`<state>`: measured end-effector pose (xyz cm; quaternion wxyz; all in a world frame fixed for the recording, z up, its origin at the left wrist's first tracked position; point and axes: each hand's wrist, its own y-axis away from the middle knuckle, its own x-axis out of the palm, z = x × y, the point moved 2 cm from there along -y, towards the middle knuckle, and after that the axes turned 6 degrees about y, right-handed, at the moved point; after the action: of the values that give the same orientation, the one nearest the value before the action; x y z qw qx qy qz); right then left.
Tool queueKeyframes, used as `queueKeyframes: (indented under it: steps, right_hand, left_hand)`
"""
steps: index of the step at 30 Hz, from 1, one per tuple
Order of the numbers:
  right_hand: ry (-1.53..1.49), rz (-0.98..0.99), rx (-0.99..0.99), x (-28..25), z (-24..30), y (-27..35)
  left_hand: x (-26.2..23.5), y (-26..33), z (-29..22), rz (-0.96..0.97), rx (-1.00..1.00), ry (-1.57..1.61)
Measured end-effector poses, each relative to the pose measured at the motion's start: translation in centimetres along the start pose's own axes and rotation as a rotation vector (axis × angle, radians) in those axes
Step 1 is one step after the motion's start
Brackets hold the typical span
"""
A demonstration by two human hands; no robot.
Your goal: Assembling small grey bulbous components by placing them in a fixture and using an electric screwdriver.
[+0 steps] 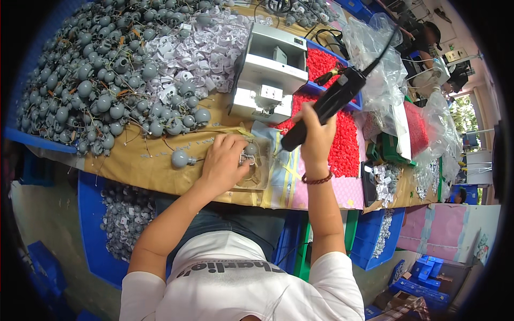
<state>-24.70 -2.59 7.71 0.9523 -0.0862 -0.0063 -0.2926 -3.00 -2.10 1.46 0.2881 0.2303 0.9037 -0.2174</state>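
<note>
My left hand (225, 160) pins a small, light, rigid grey ball-headed plastic part (249, 150) near the desk's (144, 160) front edge, best pinched by its bracket, while my right hand (316, 134) clenches the black electric screwdriver (326, 104).

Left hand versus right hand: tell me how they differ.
The left hand lies low, palm down, pressing a small grey part on the table; the right hand is raised, fisted around a black power screwdriver. Only the right wrist wears a beaded bracelet. Both are bare.
</note>
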Motion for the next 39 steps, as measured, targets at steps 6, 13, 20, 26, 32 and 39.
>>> queueKeyframes:
  steps: [6, 13, 20, 26, 32, 39]
  right_hand:
    - [0.512, -0.024, -0.395, -4.5, -4.9, 0.3]
    - [0.49, 0.436, -0.276, 1.0, -5.5, 7.0]
    - [0.443, 0.16, -0.167, 3.0, -7.1, 7.3]
    - [0.428, 0.186, -0.082, 3.2, -7.5, 6.7]
    - [0.135, 0.697, 0.152, 0.8, -5.7, 6.4]
    - [0.136, 0.738, 0.274, -5.6, -7.5, 5.1]
  left_hand:
    - [0.3, 1.4, 0.0, -0.078, 0.094, 0.008]
    - [0.2, 1.5, 0.0, -0.085, 0.109, 0.012]
    - [0.4, 1.5, 0.1, -0.072, 0.114, 0.002]
    - [0.4, 1.3, 0.2, -0.071, 0.124, 0.032]
    - [-2.5, 5.0, -0.6, 0.128, 0.105, 0.383]
    - [-10.1, 15.7, 4.6, 0.992, -0.224, 0.014]
